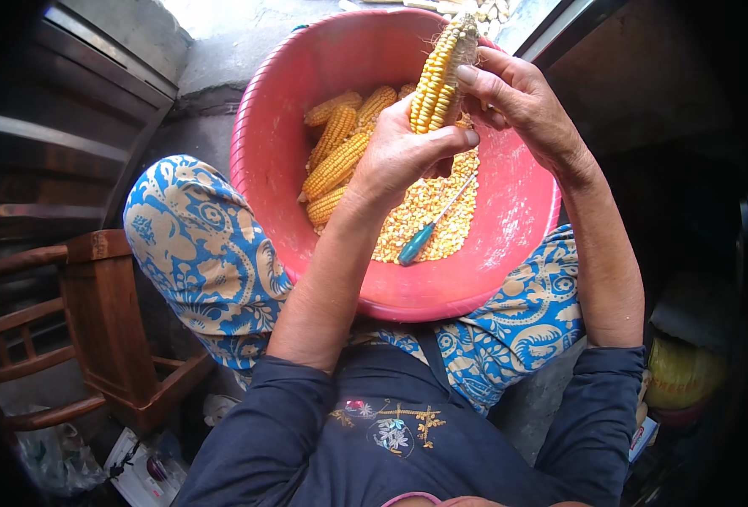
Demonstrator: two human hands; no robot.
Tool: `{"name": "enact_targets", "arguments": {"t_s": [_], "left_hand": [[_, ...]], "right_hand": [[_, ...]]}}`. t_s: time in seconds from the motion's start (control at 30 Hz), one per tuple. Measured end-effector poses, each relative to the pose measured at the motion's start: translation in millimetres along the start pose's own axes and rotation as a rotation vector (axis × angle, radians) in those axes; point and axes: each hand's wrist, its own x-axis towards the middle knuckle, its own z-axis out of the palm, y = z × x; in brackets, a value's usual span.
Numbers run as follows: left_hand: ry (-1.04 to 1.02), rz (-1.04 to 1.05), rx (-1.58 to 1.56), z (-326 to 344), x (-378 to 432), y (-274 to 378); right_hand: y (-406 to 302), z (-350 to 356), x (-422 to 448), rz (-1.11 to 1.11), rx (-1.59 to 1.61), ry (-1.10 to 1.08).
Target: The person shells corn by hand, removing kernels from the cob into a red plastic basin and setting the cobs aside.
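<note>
An ear of corn (436,85) is held up over the far right part of a red plastic tub (279,158). Its right side is partly bare cob, while rows of yellow kernels stay on the left. My left hand (405,149) grips the lower end. The thumb and fingers of my right hand (510,92) rest against the bare side, and some fingertips are hidden behind the cob. Several whole ears of corn (336,165) lie in the tub's left half. Loose kernels (405,222) cover the bottom, with a green-handled screwdriver (417,244) lying on them.
The tub stands between my knees, in patterned trousers (203,247). A wooden chair (104,317) is at the left, beside a plastic bag (57,456) and a white box (139,475). Bare cobs (488,12) lie beyond the tub. A yellow sack (681,374) sits at the right.
</note>
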Motion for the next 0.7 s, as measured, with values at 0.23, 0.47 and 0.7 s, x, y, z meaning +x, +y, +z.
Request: {"name": "enact_targets", "arguments": {"t_s": [0.23, 0.47, 0.7], "left_hand": [[-0.027, 0.061, -0.149, -1, 4, 1], [0.123, 0.209, -0.208, -9, 13, -6], [0.228, 0.177, -0.302, -17, 11, -3]], "right_hand": [[8, 4, 3, -0.037, 0.002, 0.150], [7, 7, 5, 0.031, -0.103, 0.211], [5, 18, 4, 0.066, -0.045, 0.103]]}}
